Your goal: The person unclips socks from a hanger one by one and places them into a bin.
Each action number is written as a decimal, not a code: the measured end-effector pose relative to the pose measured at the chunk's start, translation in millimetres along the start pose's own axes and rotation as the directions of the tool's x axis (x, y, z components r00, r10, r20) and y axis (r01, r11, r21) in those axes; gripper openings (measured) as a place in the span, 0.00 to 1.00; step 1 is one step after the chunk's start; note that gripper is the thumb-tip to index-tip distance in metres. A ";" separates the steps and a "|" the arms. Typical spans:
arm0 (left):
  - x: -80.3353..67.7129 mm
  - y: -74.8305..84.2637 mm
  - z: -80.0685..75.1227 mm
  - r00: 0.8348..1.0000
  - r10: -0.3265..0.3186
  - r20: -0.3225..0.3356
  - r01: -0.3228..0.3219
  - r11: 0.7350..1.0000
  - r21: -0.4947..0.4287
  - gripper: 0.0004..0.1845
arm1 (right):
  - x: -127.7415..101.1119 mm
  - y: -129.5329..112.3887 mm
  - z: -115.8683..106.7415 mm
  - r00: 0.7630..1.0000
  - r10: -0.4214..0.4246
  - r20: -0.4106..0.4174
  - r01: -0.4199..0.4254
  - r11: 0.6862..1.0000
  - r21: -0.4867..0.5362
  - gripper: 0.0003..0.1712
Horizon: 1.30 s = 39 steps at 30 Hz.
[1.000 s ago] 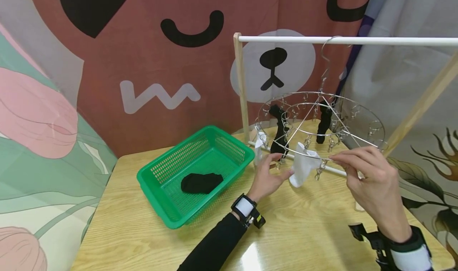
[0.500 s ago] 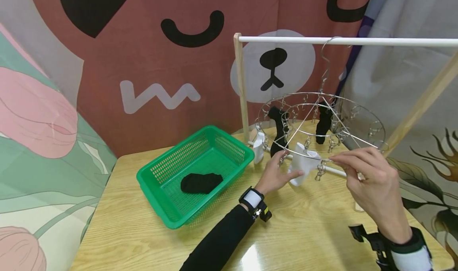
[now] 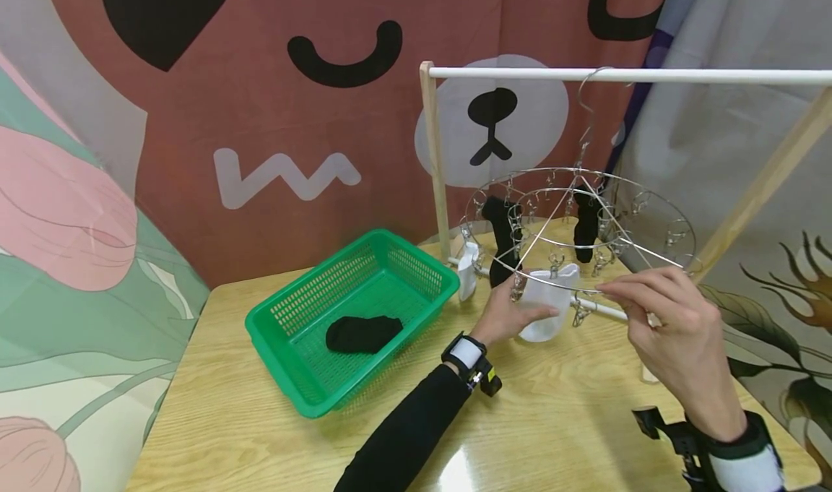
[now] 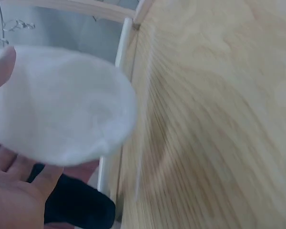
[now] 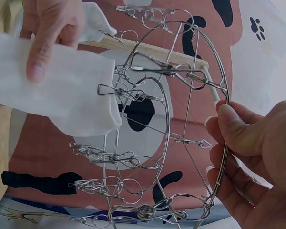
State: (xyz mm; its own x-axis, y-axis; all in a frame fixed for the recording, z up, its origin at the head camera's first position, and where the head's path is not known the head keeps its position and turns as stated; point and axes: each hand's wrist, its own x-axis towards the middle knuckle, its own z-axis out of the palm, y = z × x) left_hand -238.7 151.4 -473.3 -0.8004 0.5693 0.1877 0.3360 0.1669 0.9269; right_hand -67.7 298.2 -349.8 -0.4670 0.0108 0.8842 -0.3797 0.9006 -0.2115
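A round metal clip hanger (image 3: 676,226) hangs by its hook from a white rail (image 3: 624,75). My right hand (image 3: 617,297) pinches its outer ring at the near side; the right wrist view shows thumb and fingers around the ring wire (image 5: 225,119). A white sock (image 3: 544,311) hangs at the hanger's near edge, by the clips. My left hand (image 3: 523,305) holds it from the left, thumb across the fabric. In the right wrist view that hand (image 5: 52,33) grips the white sock (image 5: 52,90). The left wrist view shows the sock (image 4: 62,105) lying over my palm (image 4: 14,191).
A green basket (image 3: 286,347) on the wooden table (image 3: 247,434) holds one black sock (image 3: 362,333). Two black socks (image 3: 503,232) (image 3: 588,225) and a small white sock (image 3: 466,268) hang from the hanger. The rack's wooden post (image 3: 434,167) stands behind the basket.
My left hand moved right to the white sock and took hold of it; the sock now hangs straighter under the ring. My right hand kept its pinch on the ring.
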 end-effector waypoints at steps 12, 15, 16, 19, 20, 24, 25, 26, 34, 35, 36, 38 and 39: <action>-6.7 10.6 2.3 0.997 0.052 -0.052 -0.053 0.999 -0.007 0.13 | -3.6 6.2 3.0 1.000 -0.009 -0.003 0.009 1.000 0.027 0.13; -10.5 13.3 1.0 0.999 0.008 -0.046 -0.008 1.000 0.004 0.20 | -6.2 7.1 3.2 1.000 0.011 -0.025 -0.009 0.997 0.079 0.08; -11.7 13.7 0.4 0.999 0.003 -0.043 -0.003 1.000 0.004 0.23 | -6.9 6.5 3.2 0.999 0.020 -0.038 -0.017 0.995 0.101 0.08; -13.7 14.1 -1.3 0.999 0.025 -0.031 -0.025 1.000 -0.014 0.17 | -8.5 2.5 3.8 0.994 0.049 -0.099 -0.032 0.986 0.166 0.10; -14.0 13.7 -1.7 0.999 0.035 -0.029 -0.035 0.999 -0.019 0.16 | -8.8 0.0 4.4 0.989 0.066 -0.131 -0.042 0.983 0.180 0.10; -14.0 12.4 -2.5 0.999 0.038 -0.026 -0.039 0.999 -0.016 0.16 | -14.8 -10.8 7.1 0.943 0.188 -0.276 -0.126 0.965 0.229 0.09; -14.0 12.2 -2.5 0.999 0.029 -0.024 -0.030 0.999 -0.013 0.15 | -18.1 -12.1 7.7 0.926 0.226 -0.302 -0.152 0.957 0.248 0.08; -13.8 11.9 -2.8 1.000 0.021 -0.021 -0.022 1.000 -0.013 0.15 | -21.8 -12.5 8.9 0.911 0.259 -0.320 -0.173 0.946 0.275 0.07; -13.7 8.9 -7.5 0.998 0.068 0.002 -0.067 0.997 -0.024 0.20 | -51.2 5.0 19.5 0.920 0.364 -0.142 -0.295 0.885 0.359 0.20; -13.8 8.7 -7.9 0.997 0.072 0.007 -0.072 0.997 -0.025 0.20 | -52.5 6.9 21.3 0.923 0.368 -0.112 -0.313 0.888 0.338 0.21; -13.9 8.3 -8.1 0.998 0.069 0.012 -0.068 0.997 -0.033 0.20 | -53.4 8.5 22.9 0.923 0.375 -0.082 -0.332 0.887 0.320 0.22; -14.2 8.0 -8.3 0.998 0.058 0.018 -0.057 0.998 -0.032 0.16 | -53.5 11.2 26.0 0.920 0.391 -0.022 -0.366 0.879 0.306 0.23; -14.5 7.8 -8.4 0.999 0.050 0.018 -0.050 0.998 -0.030 0.16 | -53.0 12.6 27.4 0.917 0.398 0.005 -0.381 0.875 0.297 0.24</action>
State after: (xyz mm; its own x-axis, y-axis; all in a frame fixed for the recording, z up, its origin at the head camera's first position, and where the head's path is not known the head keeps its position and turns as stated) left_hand -228.6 137.8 -466.1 -0.7733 0.5916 0.2279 0.3603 0.1144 0.9258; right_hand -69.6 297.1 -410.7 -0.5838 0.3659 0.7247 -0.3912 0.6554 -0.6461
